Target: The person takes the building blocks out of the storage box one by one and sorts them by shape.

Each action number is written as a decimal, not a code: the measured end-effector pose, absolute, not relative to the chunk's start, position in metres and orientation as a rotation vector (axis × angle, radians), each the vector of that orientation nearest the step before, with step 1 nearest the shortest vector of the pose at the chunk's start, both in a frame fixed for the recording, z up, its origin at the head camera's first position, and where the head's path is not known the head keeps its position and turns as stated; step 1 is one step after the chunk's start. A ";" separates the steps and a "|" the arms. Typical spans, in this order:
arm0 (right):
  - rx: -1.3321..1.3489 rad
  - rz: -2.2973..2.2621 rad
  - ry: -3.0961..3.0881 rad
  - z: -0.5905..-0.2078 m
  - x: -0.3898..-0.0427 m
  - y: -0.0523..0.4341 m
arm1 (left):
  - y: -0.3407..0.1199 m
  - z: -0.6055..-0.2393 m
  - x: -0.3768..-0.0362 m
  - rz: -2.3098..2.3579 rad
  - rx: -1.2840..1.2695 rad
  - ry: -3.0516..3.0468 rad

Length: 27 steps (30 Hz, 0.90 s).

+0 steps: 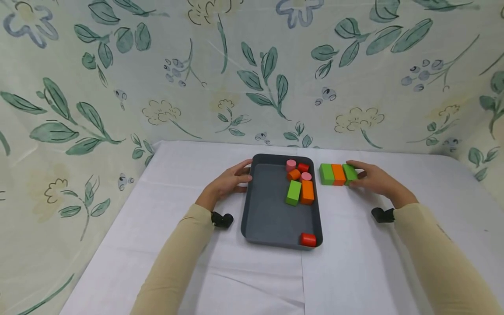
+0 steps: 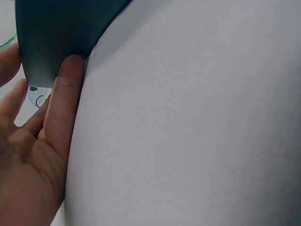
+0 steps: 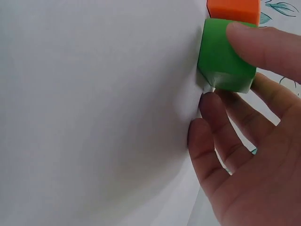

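Observation:
My right hand (image 1: 374, 178) pinches a green block (image 3: 225, 52) at the right end of a short row, thumb on one face and fingers at its far side. Beside it in the row stand an orange block (image 1: 338, 175) and another green block (image 1: 326, 174). The left hand (image 1: 228, 180) touches the left wall of a dark grey tray (image 1: 267, 218), its fingers fairly straight against the outside in the left wrist view. In the tray lie a green block (image 1: 293, 193), an orange block (image 1: 307, 192) and, at the near right corner, a red cylinder (image 1: 308, 239).
Toward the tray's far right lie two pink cylinders (image 1: 291, 165), an orange cylinder (image 1: 293, 175) and a red piece (image 1: 303, 167). A white cloth (image 1: 260, 280) covers the table. Behind it hangs a leaf-patterned curtain (image 1: 220, 96).

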State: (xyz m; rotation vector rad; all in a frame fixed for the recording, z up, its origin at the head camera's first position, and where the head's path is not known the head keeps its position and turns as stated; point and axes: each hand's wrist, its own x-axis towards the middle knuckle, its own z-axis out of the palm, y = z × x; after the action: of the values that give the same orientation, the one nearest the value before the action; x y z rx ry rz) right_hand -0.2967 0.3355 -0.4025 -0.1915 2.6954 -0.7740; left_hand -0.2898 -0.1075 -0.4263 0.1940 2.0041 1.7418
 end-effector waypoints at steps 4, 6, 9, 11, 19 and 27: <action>-0.183 -0.766 2.687 -0.403 -0.297 0.335 | -0.108 -0.426 -0.290 1.744 0.192 2.004; -0.180 -0.762 2.688 -0.403 -0.297 0.335 | -0.108 -0.425 -0.290 1.742 0.196 2.005; -0.174 -0.762 2.687 -0.403 -0.297 0.335 | -0.108 -0.426 -0.290 1.742 0.192 2.005; -0.174 -0.763 2.684 -0.402 -0.297 0.335 | -0.108 -0.426 -0.291 1.740 0.188 2.008; -0.186 -0.774 2.678 -0.403 -0.296 0.336 | -0.108 -0.427 -0.291 1.734 0.189 2.011; -0.195 -0.786 2.678 -0.403 -0.296 0.335 | -0.108 -0.427 -0.290 1.743 0.179 2.005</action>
State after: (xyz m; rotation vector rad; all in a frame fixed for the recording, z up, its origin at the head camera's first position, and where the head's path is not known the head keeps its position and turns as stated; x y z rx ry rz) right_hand -0.2957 0.3346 -0.4025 -0.1955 2.6781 -0.7859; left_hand -0.2898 -0.1081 -0.4273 0.1787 2.0055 1.7434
